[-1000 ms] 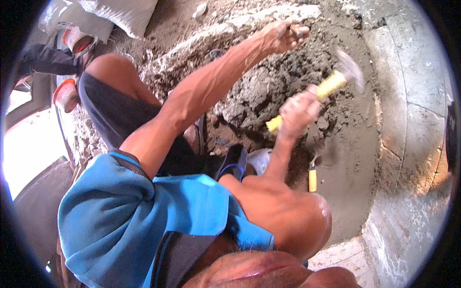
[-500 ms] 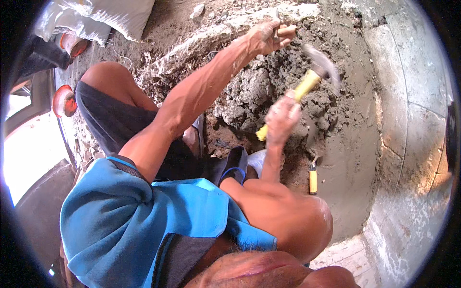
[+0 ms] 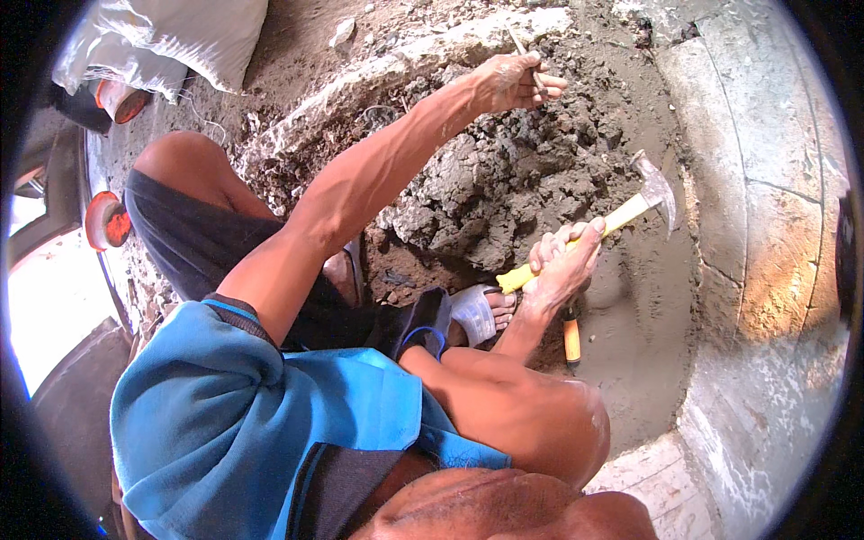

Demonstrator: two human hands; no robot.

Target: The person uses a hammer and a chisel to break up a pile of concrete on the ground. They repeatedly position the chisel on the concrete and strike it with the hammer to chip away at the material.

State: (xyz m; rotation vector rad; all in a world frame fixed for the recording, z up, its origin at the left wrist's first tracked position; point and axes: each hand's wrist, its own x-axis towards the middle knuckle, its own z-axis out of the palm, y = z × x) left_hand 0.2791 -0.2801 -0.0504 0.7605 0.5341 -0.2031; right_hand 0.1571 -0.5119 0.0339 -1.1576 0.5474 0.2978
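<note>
My right hand is wrapped round the yellow handle of a claw hammer. The hammer's metal head points right, above smooth grey mortar. Farther off, my left hand pinches a thin grey rod that slants through the fingers; its exact kind cannot be made out. That hand is over the far side of a lumpy heap of wet mortar. Close to my right wrist lies a tool with an orange-yellow handle, its other end mostly hidden by the hand.
A raised whitish ridge borders the heap's far side. Along the right runs a grey wall with cracked joints. White sacks and orange-rimmed objects are at the left. My sandalled foot rests beside the heap.
The hammer has swung to the right and lower in view, and my right hand has shifted right with it. My left hand keeps its pinch on the rod, now tilted differently.
</note>
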